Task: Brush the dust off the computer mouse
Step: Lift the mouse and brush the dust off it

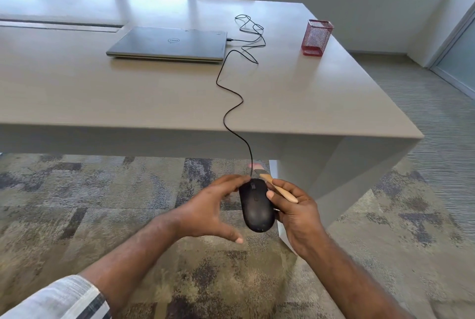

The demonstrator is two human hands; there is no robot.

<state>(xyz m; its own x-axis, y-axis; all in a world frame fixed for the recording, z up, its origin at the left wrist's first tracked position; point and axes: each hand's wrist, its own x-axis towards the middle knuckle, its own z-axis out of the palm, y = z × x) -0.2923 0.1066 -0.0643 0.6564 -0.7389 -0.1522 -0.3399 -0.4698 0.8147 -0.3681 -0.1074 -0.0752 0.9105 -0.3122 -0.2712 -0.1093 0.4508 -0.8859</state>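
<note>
A black wired computer mouse [257, 207] is held in the air over the carpet, in front of the table's edge. My left hand [208, 212] curls its fingers over the front left of the mouse, and its thumb stretches toward the rear end, just short of it. My right hand [295, 216] lies against the mouse's right side and pinches a small brush [280, 191] with a wooden handle. The brush head points away from me, past the mouse's front. The mouse cable [231, 110] runs up over the table edge to a closed grey laptop [167, 43].
The grey table [102, 92] stands ahead with a red mesh pen holder [316, 37] near its right edge. Loops of cable lie beside the laptop. Patterned carpet [90, 203] lies under my hands, and chairs stand behind the table.
</note>
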